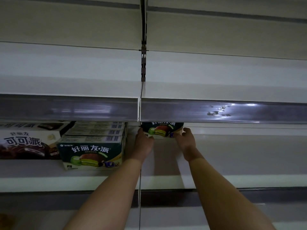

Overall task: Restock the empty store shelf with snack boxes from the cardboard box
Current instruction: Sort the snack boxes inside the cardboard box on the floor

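Forearms: two bare forearms reach up from the bottom edge toward the green snack box [162,130] held at the back of the shelf [232,163].
Left hand: the left hand [143,141] grasps the green snack box at its left lower corner, fingers curled round the edge.
Right hand: the right hand [186,140] grasps the same box at its right lower corner, thumb up along the side.
Green snack box: front face toward the camera, upright, its top hidden behind the grey price rail [216,112] just above it; whether its base touches the shelf cannot be told.
Row of green boxes: left of the held box, beyond the upright post [143,70] line, stands a row of matching green boxes [91,151], one behind another, barcoded tops showing.
Brown boxes: further left of the held box, touching the green row, stacked brown chocolate-pie boxes [25,145].
Shelf: pale, running right of the held box with nothing standing on the visible part.
Lower rail: below the held box, a second grey rail [66,200] crosses behind the forearms.
Upper shelves: above the held box, pale shelf undersides [66,67] meet at the post.
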`<state>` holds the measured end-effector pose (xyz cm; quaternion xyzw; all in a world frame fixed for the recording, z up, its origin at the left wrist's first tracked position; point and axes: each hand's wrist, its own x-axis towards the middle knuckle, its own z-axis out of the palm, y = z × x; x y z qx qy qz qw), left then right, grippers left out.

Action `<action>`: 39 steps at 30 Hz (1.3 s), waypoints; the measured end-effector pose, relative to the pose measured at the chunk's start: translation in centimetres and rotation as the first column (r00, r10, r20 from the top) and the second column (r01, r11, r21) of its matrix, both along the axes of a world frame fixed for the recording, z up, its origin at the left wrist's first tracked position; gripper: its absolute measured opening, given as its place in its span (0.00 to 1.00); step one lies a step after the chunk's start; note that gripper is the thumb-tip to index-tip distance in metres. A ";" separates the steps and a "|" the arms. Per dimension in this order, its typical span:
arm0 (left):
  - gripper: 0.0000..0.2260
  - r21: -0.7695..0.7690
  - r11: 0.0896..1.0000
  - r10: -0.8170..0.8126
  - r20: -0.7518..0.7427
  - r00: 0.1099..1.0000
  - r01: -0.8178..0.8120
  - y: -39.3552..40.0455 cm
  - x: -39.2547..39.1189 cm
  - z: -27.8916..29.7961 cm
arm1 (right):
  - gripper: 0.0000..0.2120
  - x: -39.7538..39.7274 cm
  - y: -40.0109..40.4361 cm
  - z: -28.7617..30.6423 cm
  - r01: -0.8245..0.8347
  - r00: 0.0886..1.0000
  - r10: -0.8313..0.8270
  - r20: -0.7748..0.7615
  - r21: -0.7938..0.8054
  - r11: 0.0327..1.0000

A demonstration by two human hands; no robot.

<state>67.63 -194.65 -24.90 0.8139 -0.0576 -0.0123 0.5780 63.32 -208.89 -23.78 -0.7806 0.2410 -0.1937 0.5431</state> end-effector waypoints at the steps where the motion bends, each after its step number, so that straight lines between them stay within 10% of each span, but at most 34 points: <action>1: 0.26 0.014 1.000 -0.002 -0.007 1.000 0.002 0.1 -0.6 0.3 | 0.26 -0.5 0.1 0.2 -0.006 1.000 0.006 -0.007 0.000 1.000; 19: 0.15 0.108 0.994 0.023 -0.026 0.999 -0.020 -0.1 -14.9 3.1 | 0.25 -15.3 1.2 2.4 -0.203 0.962 0.157 -0.225 -0.198 0.959; 39: 0.10 0.218 0.913 -0.350 -0.021 0.936 0.346 1.0 -27.8 -0.1 | 0.23 -34.1 6.6 -1.3 0.247 0.929 -0.288 -0.235 -0.186 0.951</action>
